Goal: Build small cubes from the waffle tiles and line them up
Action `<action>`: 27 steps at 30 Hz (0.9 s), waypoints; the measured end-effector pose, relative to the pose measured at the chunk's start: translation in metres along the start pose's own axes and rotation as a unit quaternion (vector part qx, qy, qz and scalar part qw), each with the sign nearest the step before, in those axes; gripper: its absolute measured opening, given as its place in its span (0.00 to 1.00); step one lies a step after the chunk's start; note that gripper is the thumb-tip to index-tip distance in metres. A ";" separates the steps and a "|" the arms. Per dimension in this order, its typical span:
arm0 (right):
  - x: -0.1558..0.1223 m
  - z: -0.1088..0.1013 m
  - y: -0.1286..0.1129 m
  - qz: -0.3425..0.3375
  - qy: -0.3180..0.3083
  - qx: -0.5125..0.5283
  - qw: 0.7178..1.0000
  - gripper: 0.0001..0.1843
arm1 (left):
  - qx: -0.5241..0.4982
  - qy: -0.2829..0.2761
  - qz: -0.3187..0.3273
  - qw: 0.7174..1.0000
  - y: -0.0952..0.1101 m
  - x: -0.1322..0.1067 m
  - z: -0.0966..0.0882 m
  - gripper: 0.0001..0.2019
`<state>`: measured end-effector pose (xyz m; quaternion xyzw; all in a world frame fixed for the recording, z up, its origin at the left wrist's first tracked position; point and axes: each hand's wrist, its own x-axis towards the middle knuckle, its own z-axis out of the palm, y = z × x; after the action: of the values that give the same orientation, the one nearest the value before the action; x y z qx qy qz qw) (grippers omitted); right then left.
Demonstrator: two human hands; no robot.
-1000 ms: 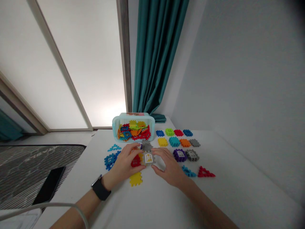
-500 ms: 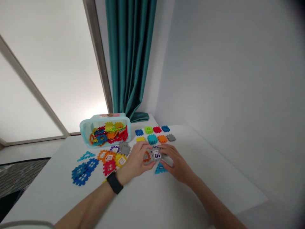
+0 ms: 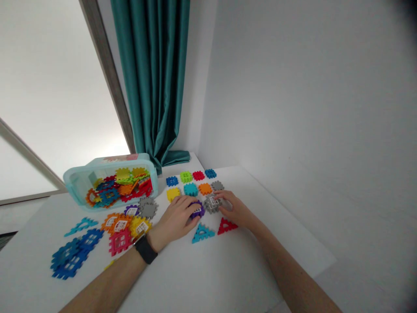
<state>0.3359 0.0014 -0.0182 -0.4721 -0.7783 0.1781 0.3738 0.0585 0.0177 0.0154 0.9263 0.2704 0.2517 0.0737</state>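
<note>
White tabletop point(image 3: 208, 278) under plastic tiles point(image 3: 190, 189); teal curtain point(image 3: 150, 78) behind.

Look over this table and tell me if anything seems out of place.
The light-blue plastic bin appears to lie on its side, its tiles slumped against the lower wall. The blue window tiles at the left overlap in a loose heap, unlike the neat rows of coloured tiles to the right.

Here we are, and on the left wrist we see a black wristwatch point(image 3: 145, 250), its glossy square face on a wide black strap. Both forearms point(image 3: 104, 282) run bare right down to the left hand point(image 3: 176, 219) and right hand point(image 3: 235, 210), with nothing worn on either.
</note>
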 end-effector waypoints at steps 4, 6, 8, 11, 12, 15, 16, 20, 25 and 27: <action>0.000 0.001 0.000 -0.006 -0.012 0.010 1.000 0.22 | -0.001 -0.001 -0.002 1.000 0.000 -0.001 0.000 0.12; 0.000 0.001 0.000 -0.015 -0.013 0.014 1.000 0.22 | 0.004 -0.003 0.002 1.000 0.000 -0.002 0.001 0.12; 0.000 0.003 0.000 -0.023 -0.014 0.020 0.999 0.22 | 0.008 -0.005 0.005 1.000 0.000 -0.002 0.002 0.12; -0.001 0.005 0.000 -0.030 -0.016 0.024 0.999 0.21 | 0.011 -0.010 0.006 1.000 0.000 -0.003 0.002 0.12; -0.001 0.005 0.000 -0.030 -0.017 0.022 0.999 0.20 | 0.011 -0.012 0.005 1.000 -0.001 -0.003 0.003 0.12; -0.001 0.006 -0.002 -0.026 -0.017 0.012 0.999 0.20 | 0.015 -0.016 0.004 1.000 -0.001 -0.003 0.002 0.12; -0.001 0.006 -0.002 -0.024 -0.018 0.009 1.000 0.20 | 0.016 -0.017 0.005 1.000 0.000 -0.003 0.001 0.11; -0.001 0.006 -0.004 -0.017 -0.022 0.002 1.000 0.20 | 0.018 -0.025 0.006 1.000 0.001 -0.002 -0.001 0.11; -0.001 0.005 -0.004 -0.009 -0.018 0.008 1.000 0.19 | 0.017 -0.028 0.009 0.999 0.002 -0.002 -0.003 0.11; -0.001 0.005 -0.004 -0.003 -0.019 0.009 1.000 0.19 | 0.017 -0.030 0.008 0.999 0.002 -0.002 -0.003 0.11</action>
<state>0.3293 -0.0010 -0.0193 -0.4631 -0.7847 0.1929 0.3641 0.0566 0.0150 0.0174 0.9370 0.2646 0.2192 0.0636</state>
